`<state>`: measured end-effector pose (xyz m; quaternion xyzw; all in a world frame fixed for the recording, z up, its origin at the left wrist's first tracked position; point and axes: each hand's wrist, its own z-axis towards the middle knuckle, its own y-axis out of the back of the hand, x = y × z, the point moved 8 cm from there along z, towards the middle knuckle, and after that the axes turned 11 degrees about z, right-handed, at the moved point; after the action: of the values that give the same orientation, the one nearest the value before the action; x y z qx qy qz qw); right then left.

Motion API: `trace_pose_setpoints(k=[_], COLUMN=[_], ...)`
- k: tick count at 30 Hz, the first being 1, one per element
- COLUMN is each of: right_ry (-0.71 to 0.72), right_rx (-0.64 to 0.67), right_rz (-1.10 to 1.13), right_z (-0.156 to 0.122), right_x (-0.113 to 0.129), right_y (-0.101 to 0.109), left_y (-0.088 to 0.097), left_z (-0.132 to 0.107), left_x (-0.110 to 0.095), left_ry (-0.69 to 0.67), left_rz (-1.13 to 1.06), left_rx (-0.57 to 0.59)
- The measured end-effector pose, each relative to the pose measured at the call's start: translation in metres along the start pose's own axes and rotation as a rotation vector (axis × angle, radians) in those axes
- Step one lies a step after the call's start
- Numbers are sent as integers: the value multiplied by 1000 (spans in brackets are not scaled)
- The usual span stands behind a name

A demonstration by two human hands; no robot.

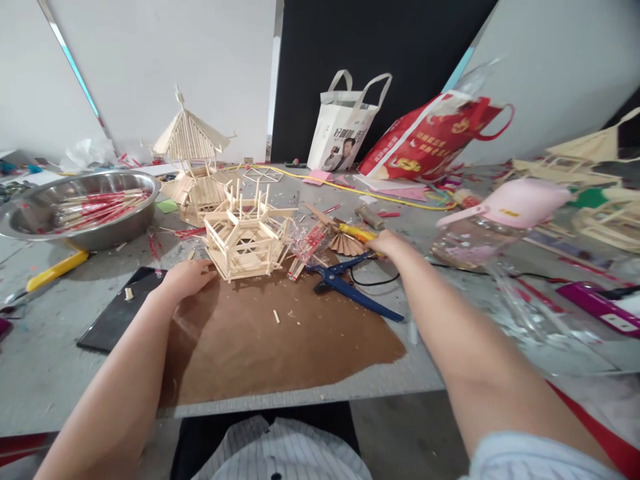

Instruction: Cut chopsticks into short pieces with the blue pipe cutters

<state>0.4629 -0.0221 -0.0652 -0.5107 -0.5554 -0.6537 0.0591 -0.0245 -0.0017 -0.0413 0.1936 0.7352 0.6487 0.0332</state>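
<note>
A hexagonal frame of pale wooden sticks [247, 243] stands at the back of a brown sheet [285, 333], short posts rising from its top. My left hand [191, 275] rests at its left lower corner, fingers stretched out and not wrapped round it. Over to the right, my right hand [384, 244] is closed round a yellow-handled tool [356, 232]; its fingers are partly hidden. Just below that hand lie blue cutting pliers [350, 288]. A fan-like brown piece [346, 245] and red-and-clear stick packets [309, 248] lie between the frame and the tool.
A finished stick pavilion [190, 140] stands behind the frame. At left are a steel bowl [135, 223] of wrapped sticks, another yellow-handled tool [57, 270] and a black tablet-like slab [117, 310]. A pink-lidded jug [487, 227], purple power strip [600, 307] and bags [425, 140] occupy the right and back.
</note>
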Motion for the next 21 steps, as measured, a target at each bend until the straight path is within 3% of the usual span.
trace_pose_setpoints(k=[3, 7, 9, 13, 21], right_ry=[87, 416, 494, 464, 352], right_rx=[-148, -180, -158, -109, -160], right_rz=[-410, -497, -545, -630, -637], right_z=[-5, -26, -34, -35, -23], right_x=[14, 46, 52, 50, 42], right_y=[10, 0, -8, -19, -27], left_y=[1, 1, 1, 0, -1], left_z=[0, 0, 0, 0, 1], left_x=[-1, -1, -2, -1, 0], left_ry=[-7, -1, -5, -9, -8], left_rz=[1, 10, 6, 6, 3], left_rx=[-3, -4, -7, -3, -4])
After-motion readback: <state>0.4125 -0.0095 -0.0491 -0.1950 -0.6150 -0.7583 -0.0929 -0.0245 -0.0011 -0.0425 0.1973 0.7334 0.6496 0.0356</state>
